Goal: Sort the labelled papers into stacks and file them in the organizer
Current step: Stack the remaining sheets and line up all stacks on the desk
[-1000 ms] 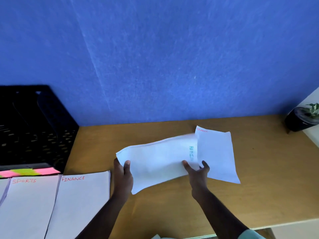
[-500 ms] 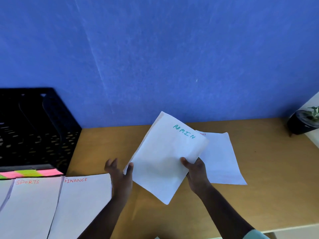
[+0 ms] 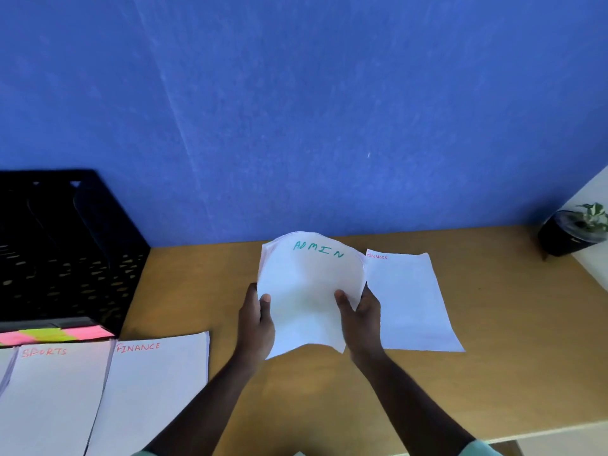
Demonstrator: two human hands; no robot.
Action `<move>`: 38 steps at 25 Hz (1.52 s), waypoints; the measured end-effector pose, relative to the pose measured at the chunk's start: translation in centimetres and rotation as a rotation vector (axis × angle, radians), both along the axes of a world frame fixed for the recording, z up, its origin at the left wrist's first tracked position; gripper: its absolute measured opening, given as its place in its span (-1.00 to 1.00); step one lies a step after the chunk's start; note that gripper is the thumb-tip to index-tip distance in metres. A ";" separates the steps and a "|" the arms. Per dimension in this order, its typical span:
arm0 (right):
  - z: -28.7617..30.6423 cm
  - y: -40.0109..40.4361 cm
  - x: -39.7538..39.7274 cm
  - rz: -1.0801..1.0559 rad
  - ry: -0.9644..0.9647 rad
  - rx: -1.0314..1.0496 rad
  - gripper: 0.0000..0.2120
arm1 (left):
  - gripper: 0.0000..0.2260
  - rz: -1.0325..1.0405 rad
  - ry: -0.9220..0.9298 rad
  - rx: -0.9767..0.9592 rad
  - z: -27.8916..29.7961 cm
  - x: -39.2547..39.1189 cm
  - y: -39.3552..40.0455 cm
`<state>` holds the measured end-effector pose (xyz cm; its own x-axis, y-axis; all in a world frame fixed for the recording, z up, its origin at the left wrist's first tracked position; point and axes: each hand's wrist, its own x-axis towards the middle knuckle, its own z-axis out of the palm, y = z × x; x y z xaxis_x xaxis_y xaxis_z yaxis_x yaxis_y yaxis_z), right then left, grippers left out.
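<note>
The ADMIN paper (image 3: 309, 291), thin, light and already bowing, is held above the table (image 3: 493, 373) by its side edges, pinched in the grip of the left hand (image 3: 256, 320) and right hand (image 3: 360, 315), and is best supported there to avoid creasing.
</note>
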<state>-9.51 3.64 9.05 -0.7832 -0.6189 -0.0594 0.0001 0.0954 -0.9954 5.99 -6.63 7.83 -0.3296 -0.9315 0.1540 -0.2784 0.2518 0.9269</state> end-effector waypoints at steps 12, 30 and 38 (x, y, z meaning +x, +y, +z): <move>-5.5 1.7 1.8 0.039 0.209 0.291 -0.79 | -0.81 0.022 -0.180 0.053 -3.2 1.8 2.2; -11.2 1.5 6.8 0.281 -0.113 0.692 -0.97 | -0.85 0.313 -0.666 0.443 -7.7 10.4 1.8; -12.1 1.9 7.3 0.228 -0.024 0.886 -0.98 | -0.94 0.331 -0.660 0.347 -8.9 12.8 1.4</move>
